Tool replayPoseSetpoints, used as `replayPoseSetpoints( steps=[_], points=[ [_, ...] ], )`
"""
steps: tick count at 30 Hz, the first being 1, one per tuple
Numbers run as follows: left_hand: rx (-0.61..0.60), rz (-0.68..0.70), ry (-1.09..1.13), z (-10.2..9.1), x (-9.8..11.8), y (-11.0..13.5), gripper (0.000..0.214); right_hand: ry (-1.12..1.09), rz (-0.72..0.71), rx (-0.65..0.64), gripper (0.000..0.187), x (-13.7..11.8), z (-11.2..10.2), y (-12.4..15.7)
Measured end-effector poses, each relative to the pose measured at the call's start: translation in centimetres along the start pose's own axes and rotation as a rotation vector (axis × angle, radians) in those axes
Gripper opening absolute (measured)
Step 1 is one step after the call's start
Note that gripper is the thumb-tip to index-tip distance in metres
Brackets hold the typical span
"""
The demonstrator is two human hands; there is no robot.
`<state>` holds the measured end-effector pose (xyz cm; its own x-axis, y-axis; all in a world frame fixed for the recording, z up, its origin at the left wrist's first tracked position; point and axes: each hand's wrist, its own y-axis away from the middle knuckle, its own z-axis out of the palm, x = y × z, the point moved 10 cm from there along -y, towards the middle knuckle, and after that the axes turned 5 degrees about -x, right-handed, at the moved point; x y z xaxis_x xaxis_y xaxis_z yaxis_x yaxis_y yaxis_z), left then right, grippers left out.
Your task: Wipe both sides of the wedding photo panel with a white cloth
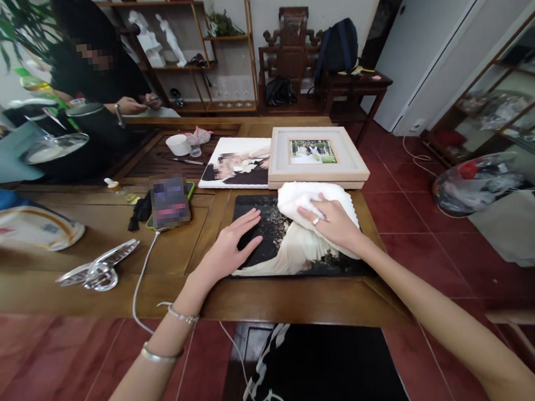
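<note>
A dark photo panel (273, 260) with a pale dress printed on it lies flat at the table's near edge. My left hand (231, 245) rests on its left side, fingers stretched out, holding nothing. A white cloth (296, 199) is bunched under my right hand (333, 219), whose fingers grip it against the panel's upper right part. The cloth hides that corner. Just beyond the panel are a pale framed photo (281, 169) and, to its left, a white-edged photo print (238, 149).
A phone (170, 202) with a white cable (142, 272) and a clear plastic tool (98, 267) lie on the wooden table (194, 226) to the left. A white cup (177, 145) stands farther back. Across the table a person (97, 59) holds something small. A wooden chair (293, 47) stands behind.
</note>
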<state>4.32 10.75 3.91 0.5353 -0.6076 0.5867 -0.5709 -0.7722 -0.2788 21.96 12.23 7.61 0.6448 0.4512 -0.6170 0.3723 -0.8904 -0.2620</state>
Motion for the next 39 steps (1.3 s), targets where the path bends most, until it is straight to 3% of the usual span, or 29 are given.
replayPoseSetpoints(
  steps=[4, 9, 12, 16, 25, 29, 33, 39],
  points=[
    [0.002, 0.005, 0.003, 0.0, 0.0, 0.0, 0.046, 0.004, -0.005, -0.047, 0.038, -2.3, 0.7, 3.4],
    [-0.001, 0.010, -0.006, 0.1, 0.0, 0.0, 0.047, -0.048, -0.066, -0.205, 0.026, -6.1, 2.5, 8.5],
    [-0.001, 0.011, -0.013, 0.1, 0.0, 0.0, 0.046, -0.032, -0.102, -0.266, 0.022, -7.6, 3.2, 10.0],
    [-0.004, 0.012, -0.023, 0.1, 0.0, 0.0, 0.047, -0.007, -0.092, -0.283, 0.019, -7.2, 3.2, 9.0],
    [0.008, 0.004, -0.006, 0.0, 0.0, 0.0, 0.046, 0.060, -0.049, -0.096, 0.034, -2.7, 2.5, 0.0],
    [0.002, 0.000, -0.001, 0.0, -0.1, 0.0, 0.046, 0.059, -0.024, -0.052, 0.035, -1.8, 2.6, -2.0],
    [-0.003, 0.003, 0.003, 0.2, -0.3, 0.0, 0.043, 0.076, -0.028, -0.071, 0.032, -2.9, 3.1, -0.4],
    [-0.012, 0.019, -0.007, 0.3, -0.2, 0.1, 0.046, 0.038, -0.142, -0.204, 0.020, -7.5, 4.3, 6.0]
  ],
)
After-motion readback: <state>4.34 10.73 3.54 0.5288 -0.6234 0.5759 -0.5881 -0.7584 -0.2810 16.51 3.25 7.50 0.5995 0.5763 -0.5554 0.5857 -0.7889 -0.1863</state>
